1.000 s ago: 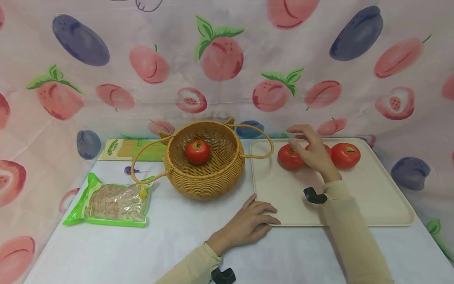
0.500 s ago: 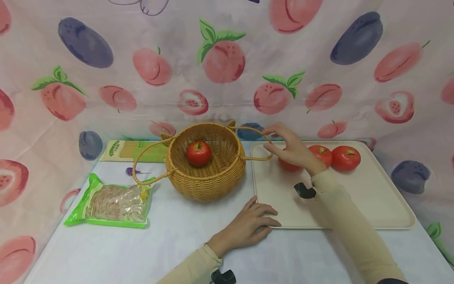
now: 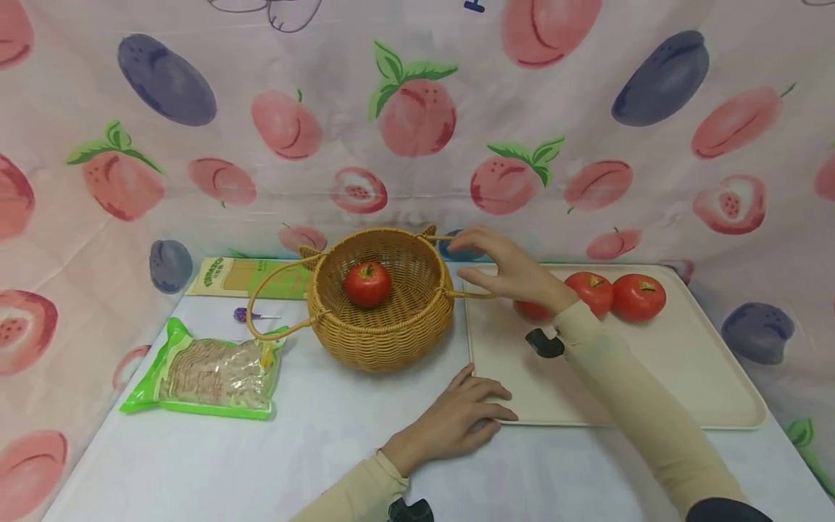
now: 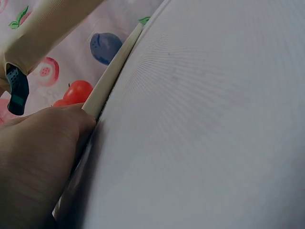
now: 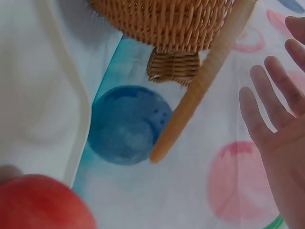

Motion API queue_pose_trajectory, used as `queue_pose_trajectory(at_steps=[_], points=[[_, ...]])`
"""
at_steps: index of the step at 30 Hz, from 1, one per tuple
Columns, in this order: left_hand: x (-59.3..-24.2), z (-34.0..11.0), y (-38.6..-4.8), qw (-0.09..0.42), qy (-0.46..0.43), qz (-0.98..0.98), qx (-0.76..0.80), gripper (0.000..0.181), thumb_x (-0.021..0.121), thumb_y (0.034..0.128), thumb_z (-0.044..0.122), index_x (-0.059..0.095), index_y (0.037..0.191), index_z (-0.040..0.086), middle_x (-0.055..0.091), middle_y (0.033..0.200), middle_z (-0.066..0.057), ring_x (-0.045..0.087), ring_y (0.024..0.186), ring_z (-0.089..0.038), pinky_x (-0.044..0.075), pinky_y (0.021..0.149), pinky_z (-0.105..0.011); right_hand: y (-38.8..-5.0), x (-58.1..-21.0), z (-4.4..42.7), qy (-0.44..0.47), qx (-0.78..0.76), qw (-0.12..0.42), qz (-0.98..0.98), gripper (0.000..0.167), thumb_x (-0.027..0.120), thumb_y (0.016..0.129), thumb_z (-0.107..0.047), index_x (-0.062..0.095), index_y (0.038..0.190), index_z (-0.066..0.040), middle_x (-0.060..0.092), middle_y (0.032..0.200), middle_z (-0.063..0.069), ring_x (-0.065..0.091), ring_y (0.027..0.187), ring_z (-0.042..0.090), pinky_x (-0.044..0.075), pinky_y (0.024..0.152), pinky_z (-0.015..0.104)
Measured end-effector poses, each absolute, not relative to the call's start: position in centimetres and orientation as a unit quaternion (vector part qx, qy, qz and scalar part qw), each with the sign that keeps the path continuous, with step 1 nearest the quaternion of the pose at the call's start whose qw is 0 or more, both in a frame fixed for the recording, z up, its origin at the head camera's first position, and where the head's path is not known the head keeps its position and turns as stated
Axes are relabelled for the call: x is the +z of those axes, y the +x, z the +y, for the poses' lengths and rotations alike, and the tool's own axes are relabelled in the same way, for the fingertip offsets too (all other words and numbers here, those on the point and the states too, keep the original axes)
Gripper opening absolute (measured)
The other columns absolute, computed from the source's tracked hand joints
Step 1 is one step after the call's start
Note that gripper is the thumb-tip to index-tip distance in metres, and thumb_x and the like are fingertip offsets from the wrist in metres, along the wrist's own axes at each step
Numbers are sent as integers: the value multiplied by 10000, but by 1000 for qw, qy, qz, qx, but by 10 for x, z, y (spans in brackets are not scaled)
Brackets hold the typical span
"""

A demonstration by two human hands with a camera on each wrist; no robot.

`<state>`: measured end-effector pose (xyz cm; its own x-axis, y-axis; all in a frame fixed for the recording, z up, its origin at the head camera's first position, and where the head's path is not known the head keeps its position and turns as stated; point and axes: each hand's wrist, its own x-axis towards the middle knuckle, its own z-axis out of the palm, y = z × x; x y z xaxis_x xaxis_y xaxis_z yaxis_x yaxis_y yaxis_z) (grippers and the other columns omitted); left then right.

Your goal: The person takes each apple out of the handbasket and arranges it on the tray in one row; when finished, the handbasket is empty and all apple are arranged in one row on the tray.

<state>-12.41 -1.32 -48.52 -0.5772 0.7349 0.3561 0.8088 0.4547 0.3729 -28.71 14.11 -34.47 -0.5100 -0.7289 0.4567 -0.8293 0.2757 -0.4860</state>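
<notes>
A round wicker basket (image 3: 378, 348) with two loop handles stands mid-table, one red tomato (image 3: 368, 283) inside. My right hand (image 3: 509, 272) hovers over its right handle (image 3: 472, 294), thumb and fingers spread apart. In the right wrist view the fingers are extended, away from the handle. Beneath the right forearm, a beige tray (image 3: 685, 384) bears three more tomatoes; one tomato (image 3: 531, 312) is partly covered by the hand, beside a middle tomato (image 3: 590, 292) and a right tomato (image 3: 638, 298). My left hand (image 3: 450, 417) rests at the tray's front left corner, fingertips touching its rim.
Left of the basket lies a green-edged clear bag of brown, noodle-like food (image 3: 212, 373). Behind it are a small purple-handled tool (image 3: 244, 315) and a flat green and yellow package (image 3: 251, 278). A fruit-print cloth (image 3: 417, 181) hangs behind the table.
My right hand has moved left from above the tray's tomatoes to the basket's right handle. My left hand has stayed at the tray corner. The view has shifted slightly.
</notes>
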Motion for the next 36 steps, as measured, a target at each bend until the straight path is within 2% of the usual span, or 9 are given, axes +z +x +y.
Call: queue_pose_trajectory(at_steps=[4, 7, 11, 17, 25, 36], points=[[-486, -13, -124, 62, -451, -849, -267, 240, 536, 953, 267, 656, 1155, 317, 537, 1290, 95, 421, 1279, -76, 172, 1177, -518, -290, -341, 129, 516, 348, 76, -779, 398, 703, 837, -102, 584, 1217, -83, 577, 1238, 70, 512, 1196, 174, 440, 1026, 366], [-486, -13, -124, 58, -450, -850, -269, 241, 536, 954, 271, 655, 1159, 315, 537, 1294, 90, 415, 1283, -74, 170, 1177, -518, -291, -339, 120, 527, 342, 78, -774, 395, 705, 831, -87, 588, 1208, -97, 581, 1228, 76, 521, 1179, 176, 450, 1008, 378], [-485, -12, -124, 56, -451, -850, -264, 247, 520, 962, 279, 648, 1169, 322, 535, 1302, 87, 413, 1289, -75, 170, 1177, -514, -290, -337, 110, 526, 325, 61, -784, 374, 678, 865, -152, 568, 1222, -144, 544, 1260, 19, 493, 1203, 166, 464, 982, 404], [-485, -12, -124, 67, -455, -848, -263, 246, 525, 960, 260, 652, 1161, 322, 540, 1289, 85, 428, 1275, -74, 187, 1173, -509, -290, -338, 93, 533, 302, 29, -790, 325, 619, 910, -208, 556, 1226, -168, 531, 1239, -11, 544, 1072, 186, 488, 899, 410], [-484, -14, -124, 63, -455, -848, -265, 247, 523, 961, 255, 653, 1161, 319, 536, 1289, 87, 424, 1276, -73, 184, 1175, -506, -289, -337, 71, 537, 242, 2, -808, 325, 585, 931, -262, 554, 1232, -143, 520, 1269, 1, 494, 1213, 162, 431, 1025, 382], [-486, -14, -125, 79, -461, -847, -253, 259, 522, 955, 243, 648, 1165, 328, 532, 1277, 92, 428, 1273, -70, 212, 1162, -515, -288, -334, 48, 539, 222, -52, -811, 284, 563, 943, -271, 547, 1223, -225, 511, 1252, -8, 472, 1184, 123, 430, 1007, 334]])
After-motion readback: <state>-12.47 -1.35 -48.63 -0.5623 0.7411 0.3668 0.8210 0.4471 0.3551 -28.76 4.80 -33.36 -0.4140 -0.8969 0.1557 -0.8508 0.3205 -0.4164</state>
